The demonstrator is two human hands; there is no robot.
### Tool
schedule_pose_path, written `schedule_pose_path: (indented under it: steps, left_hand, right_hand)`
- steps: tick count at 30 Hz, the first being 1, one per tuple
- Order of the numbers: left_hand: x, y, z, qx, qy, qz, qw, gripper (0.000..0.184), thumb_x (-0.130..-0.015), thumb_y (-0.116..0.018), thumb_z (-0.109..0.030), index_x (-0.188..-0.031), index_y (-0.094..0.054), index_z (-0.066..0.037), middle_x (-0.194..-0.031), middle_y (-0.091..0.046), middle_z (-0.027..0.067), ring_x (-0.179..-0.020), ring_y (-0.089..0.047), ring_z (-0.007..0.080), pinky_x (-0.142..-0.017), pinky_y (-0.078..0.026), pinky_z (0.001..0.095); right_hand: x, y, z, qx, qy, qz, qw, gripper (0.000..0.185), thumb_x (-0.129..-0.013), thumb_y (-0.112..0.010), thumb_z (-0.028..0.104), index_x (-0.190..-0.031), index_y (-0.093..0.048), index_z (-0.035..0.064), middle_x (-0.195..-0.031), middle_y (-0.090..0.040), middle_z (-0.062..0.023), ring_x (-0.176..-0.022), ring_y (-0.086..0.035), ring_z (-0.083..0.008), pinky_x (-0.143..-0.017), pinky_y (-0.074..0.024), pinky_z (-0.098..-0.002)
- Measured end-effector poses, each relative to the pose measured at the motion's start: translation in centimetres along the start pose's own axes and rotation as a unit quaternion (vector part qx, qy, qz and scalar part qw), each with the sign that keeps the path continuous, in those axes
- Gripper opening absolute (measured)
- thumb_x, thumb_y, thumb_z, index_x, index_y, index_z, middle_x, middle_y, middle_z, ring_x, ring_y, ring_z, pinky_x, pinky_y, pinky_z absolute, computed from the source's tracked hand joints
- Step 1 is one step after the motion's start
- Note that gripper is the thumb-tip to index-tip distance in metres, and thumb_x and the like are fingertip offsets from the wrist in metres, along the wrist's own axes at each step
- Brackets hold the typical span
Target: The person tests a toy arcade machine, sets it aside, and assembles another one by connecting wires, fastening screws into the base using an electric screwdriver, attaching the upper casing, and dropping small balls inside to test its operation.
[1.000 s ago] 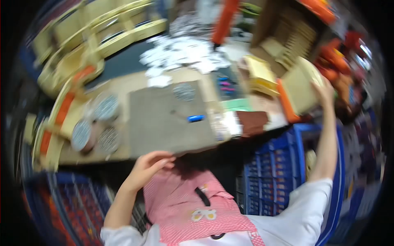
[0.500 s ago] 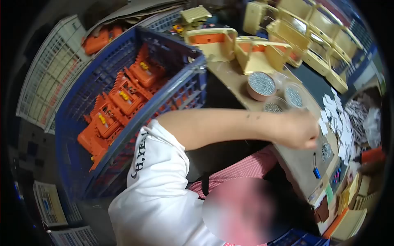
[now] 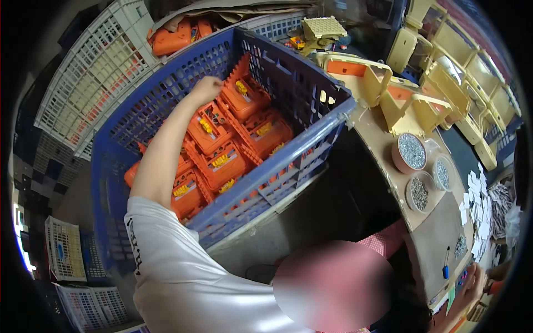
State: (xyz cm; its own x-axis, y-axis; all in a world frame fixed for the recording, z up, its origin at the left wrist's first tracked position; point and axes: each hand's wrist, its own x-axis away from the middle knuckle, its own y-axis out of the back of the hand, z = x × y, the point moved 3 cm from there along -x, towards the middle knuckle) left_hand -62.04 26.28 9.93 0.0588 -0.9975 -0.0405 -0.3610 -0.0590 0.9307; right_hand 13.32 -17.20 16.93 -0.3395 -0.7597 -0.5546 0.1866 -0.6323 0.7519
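Head view: left grip (image 3: pixel 206 90) in blue crate (image 3: pixel 272 167), right grip (image 3: pixel 471 287) at cluttered workbench (image 3: pixel 384 158); I cannot tell either's hold.

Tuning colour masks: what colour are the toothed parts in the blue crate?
Toothed parts: orange, with yellow pieces; best in the head view.

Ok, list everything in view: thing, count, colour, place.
crate: one, blue, left
plastic pieces: several, orange with yellow, in crate
baskets: several, white, far left
table: one, brown, right
tubs: three, pinkish and clear, on table
metal bits: many, silver, in tubs, on mat
mat: one, grey, on table
tool: one, blue, on mat
frames: several, cream, some orange, table's far end
paper slips: many, white, beyond mat
apron: one, pink, worn
sleeve: one, white, lower left
left hand: one, bare, at the plastic pieces
right hand: one, bare, lower right, by table
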Motion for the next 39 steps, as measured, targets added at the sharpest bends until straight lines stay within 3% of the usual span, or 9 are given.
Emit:
schedule_pose_path:
  steps: [2,5,12,17,23,26,30,35,39]
  left_hand:
    - [-1.9,-0.5,4.5,0.032,0.12,-0.002,0.992,0.042,-0.09,-0.057,-0.008,-0.131,-0.063,-0.002,-0.119,-0.069,0.0222,-0.112,-0.066,0.0363,-0.097,-0.052,0.043]
    - [-7.3,-3.1,13.8,-0.075,0.09,-0.073,0.99,0.06,-0.088,-0.06,-0.004,-0.146,-0.047,-0.005,-0.137,-0.057,0.0259,-0.13,-0.054,0.038,-0.104,-0.047,0.0459]
    - [-5.4,-7.1,11.4,0.041,0.235,0.01,0.971,0.08,-0.083,-0.067,0.003,-0.153,-0.032,-0.013,-0.162,-0.023,0.0225,-0.144,-0.036,0.0393,-0.113,-0.041,0.0507]
    - [-3.4,-6.9,11.8,-0.234,0.086,-0.112,0.962,0.047,-0.09,-0.062,-0.003,-0.135,-0.051,0.002,-0.13,-0.058,0.0245,-0.123,-0.056,0.0418,-0.098,-0.051,0.0486]
    - [1.0,-0.7,8.6,-0.194,0.053,-0.182,0.963,0.018,-0.083,-0.064,-0.001,-0.101,-0.066,0.003,-0.113,-0.065,0.0244,-0.106,-0.064,0.0447,-0.089,-0.053,0.0526]
    - [4.2,5.7,3.2,-0.139,-0.034,-0.268,0.953,0.023,-0.08,-0.067,-0.003,-0.103,-0.066,0.0,-0.11,-0.065,0.0232,-0.104,-0.064,0.0431,-0.089,-0.052,0.0503]
    - [8.6,13.5,-7.7,-0.154,-0.247,-0.461,0.838,0.032,-0.085,-0.07,-0.011,-0.118,-0.067,-0.009,-0.105,-0.067,0.0194,-0.105,-0.064,0.0365,-0.092,-0.051,0.0436]
    - [21.3,19.1,-27.6,-0.12,-0.35,-0.504,0.781,0.028,-0.097,-0.068,-0.023,-0.124,-0.07,-0.019,-0.105,-0.072,0.0031,-0.09,-0.069,0.0168,-0.078,-0.054,0.0284]
    - [28.1,13.8,-39.0,0.004,-0.437,-0.481,0.76,0.024,-0.097,-0.067,-0.016,-0.119,-0.068,-0.005,-0.11,-0.071,0.0061,-0.097,-0.069,0.0168,-0.084,-0.055,0.0295]
  right_hand:
    - [-0.6,-1.2,0.7,0.052,0.034,0.059,0.996,0.016,-0.103,-0.05,0.004,-0.104,-0.061,-0.0078,-0.093,-0.06,-0.0173,-0.085,-0.057,-0.0297,-0.081,-0.0463,-0.0354]
    - [0.2,-2.4,0.8,0.079,0.029,0.059,0.995,0.015,-0.101,-0.051,0.002,-0.101,-0.062,-0.0079,-0.09,-0.058,-0.019,-0.083,-0.057,-0.0322,-0.079,-0.0467,-0.0379]
    - [1.9,-0.8,-1.0,0.085,-0.079,0.061,0.991,0.015,-0.101,-0.053,0.005,-0.1,-0.062,-0.0076,-0.089,-0.061,-0.0172,-0.081,-0.06,-0.0286,-0.075,-0.0481,-0.035]
    - [2.2,-2.1,-0.5,0.098,-0.059,0.116,0.987,0.016,-0.103,-0.055,0.009,-0.101,-0.062,-0.005,-0.082,-0.057,-0.0091,-0.077,-0.056,-0.0161,-0.07,-0.0459,-0.0299]
    - [2.3,-1.5,-0.1,0.055,-0.037,0.125,0.99,0.009,-0.098,-0.057,0.003,-0.099,-0.06,-0.0057,-0.081,-0.056,-0.0097,-0.072,-0.052,-0.0166,-0.072,-0.0446,-0.03]
    - [2.4,-0.7,-1.2,0.008,-0.04,0.113,0.993,0.008,-0.098,-0.058,0.003,-0.099,-0.06,-0.0051,-0.081,-0.056,-0.0089,-0.073,-0.052,-0.015,-0.071,-0.0444,-0.0297]
    - [2.8,-0.5,1.2,-0.014,-0.001,0.119,0.993,0.007,-0.094,-0.063,0.002,-0.094,-0.064,-0.005,-0.082,-0.062,-0.0124,-0.077,-0.061,-0.0211,-0.074,-0.0476,-0.0308]
    - [5.2,-0.7,2.8,-0.104,0.047,0.042,0.993,0.01,-0.09,-0.065,0.002,-0.098,-0.07,-0.0024,-0.099,-0.068,-0.0143,-0.094,-0.067,-0.026,-0.085,-0.0509,-0.0333]
    - [8.4,-2.6,3.9,-0.376,-0.07,0.094,0.919,0.067,-0.088,-0.074,0.013,-0.148,-0.046,0.005,-0.145,-0.051,-0.0101,-0.125,-0.054,-0.022,-0.102,-0.0471,-0.0363]
